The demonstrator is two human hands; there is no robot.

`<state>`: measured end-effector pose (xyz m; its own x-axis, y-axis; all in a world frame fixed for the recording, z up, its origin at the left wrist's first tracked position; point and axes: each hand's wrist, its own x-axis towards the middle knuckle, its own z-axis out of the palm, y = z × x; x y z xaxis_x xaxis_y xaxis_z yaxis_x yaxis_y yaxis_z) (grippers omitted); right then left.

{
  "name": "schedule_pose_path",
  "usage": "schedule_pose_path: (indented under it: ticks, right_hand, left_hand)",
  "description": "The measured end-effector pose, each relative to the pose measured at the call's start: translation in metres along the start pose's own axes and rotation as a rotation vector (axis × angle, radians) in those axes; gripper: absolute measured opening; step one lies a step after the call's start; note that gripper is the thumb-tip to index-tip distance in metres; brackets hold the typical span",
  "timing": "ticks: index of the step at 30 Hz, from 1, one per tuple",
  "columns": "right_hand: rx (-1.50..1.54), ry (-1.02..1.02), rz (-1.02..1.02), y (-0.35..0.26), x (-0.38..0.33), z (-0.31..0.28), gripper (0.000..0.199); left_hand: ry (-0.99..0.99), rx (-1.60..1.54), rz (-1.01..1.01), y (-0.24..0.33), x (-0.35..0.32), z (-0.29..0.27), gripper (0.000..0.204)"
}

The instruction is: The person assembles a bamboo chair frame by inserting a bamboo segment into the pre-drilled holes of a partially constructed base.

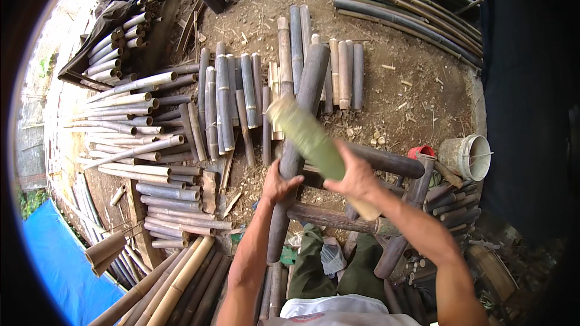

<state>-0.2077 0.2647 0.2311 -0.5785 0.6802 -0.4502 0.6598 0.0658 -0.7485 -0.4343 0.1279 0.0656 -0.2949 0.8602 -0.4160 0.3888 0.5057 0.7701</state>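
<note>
At the centre of a dirt yard [423, 108] strewn with chips, the right hand [357, 176] grasps a green bamboo section [311, 139] near its lower end, the fingers partly hidden behind it. The section slants up to the left, blurred, and crosses in front of a thick dark pole [310, 81]; whether the two touch, I cannot tell. The left hand [280, 183] is set against that pole, lower down, with its thumb laid across the surface; its other fingers are partly hidden, so how tightly it closes I cannot tell.

To the right of the pole run two dark crossbars, an upper one [389, 161] and a lower one [332, 217], the lower just above the person's green trousers [307, 262]. Beyond the hands lie rows of cut bamboo tubes [225, 102], with more stacked at the left [168, 192]. A whitish bucket [454, 157] lies tipped beside a red bucket [420, 151] on the right, and a blue tarp [67, 265] spreads at the lower left.
</note>
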Motion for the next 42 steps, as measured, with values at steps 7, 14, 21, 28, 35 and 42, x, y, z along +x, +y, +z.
schedule_pose_path:
  ticks: [7, 14, 21, 28, 35, 42]
  right_hand:
    - [-0.176, 0.433, -0.001, 0.051, 0.113, -0.152, 0.103]
    - [-0.248, 0.705, -0.371, 0.033, 0.219, -0.167, 0.100]
    - [-0.477, 0.451, -0.173, 0.107, 0.236, -0.153, 0.102]
    - [-0.499, 0.329, -0.152, 0.093, 0.226, -0.157, 0.103]
    - [-0.350, 0.435, -0.212, 0.093, 0.221, -0.138, 0.104]
    - [-0.334, 0.560, -0.282, 0.081, 0.214, -0.134, 0.105]
  left_hand:
    - [0.161, 0.379, -0.365, 0.121, 0.033, 0.028, 0.078]
    - [0.195, 0.452, -0.350, 0.097, 0.034, 0.032, 0.077]
    - [0.149, 0.502, -0.431, 0.117, 0.040, 0.032, 0.076]
    - [0.152, 0.498, -0.413, 0.113, 0.044, 0.032, 0.077]
    - [0.137, 0.501, -0.422, 0.110, 0.042, 0.033, 0.079]
    - [0.120, 0.461, -0.404, 0.113, 0.045, 0.031, 0.072]
